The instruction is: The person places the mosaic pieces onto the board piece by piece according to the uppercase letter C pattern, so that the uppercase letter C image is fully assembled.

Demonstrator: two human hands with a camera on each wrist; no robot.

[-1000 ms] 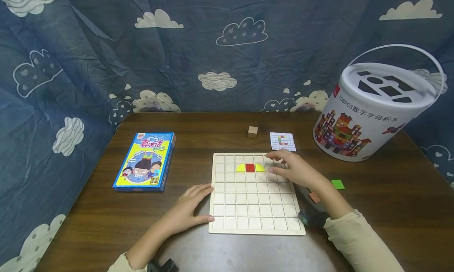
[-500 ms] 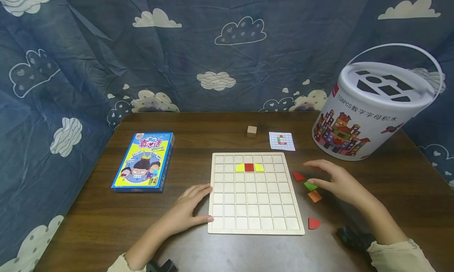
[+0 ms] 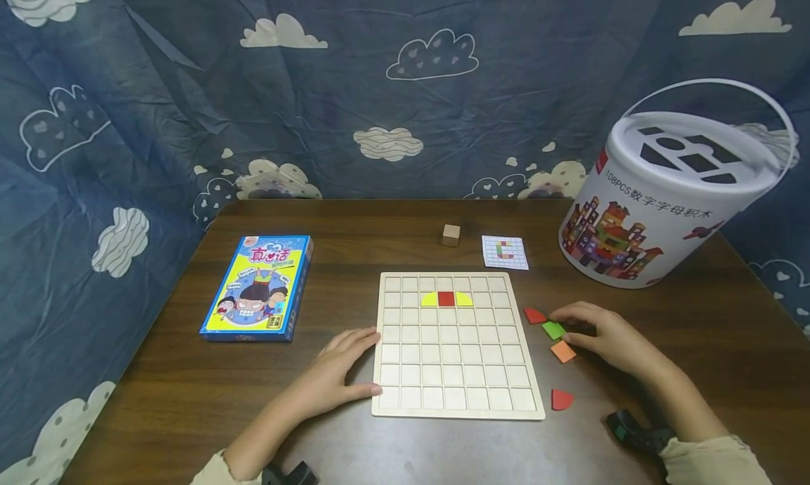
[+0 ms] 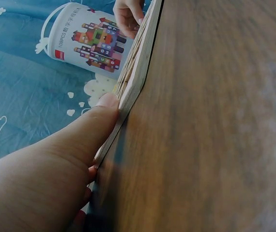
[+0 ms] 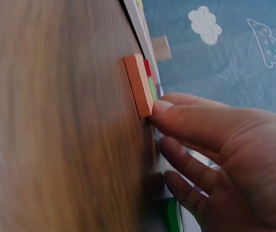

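Room between box (image 3: 256, 288) and board (image 3: 452, 355); bucket (image 3: 645, 211) blocks far right.

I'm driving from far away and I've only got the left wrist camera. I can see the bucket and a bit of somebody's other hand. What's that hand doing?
Observer: The right hand has its thumb and fingertips right by a green piece; I can't tell if it's pinched.
Operator: Ooh! Any more colours?
Observer: Yes, on the gridded board a red square sits between two yellow pieces.
Operator: And what's way over on the person's left?
Observer: The head view shows a blue and yellow box lying on the table.
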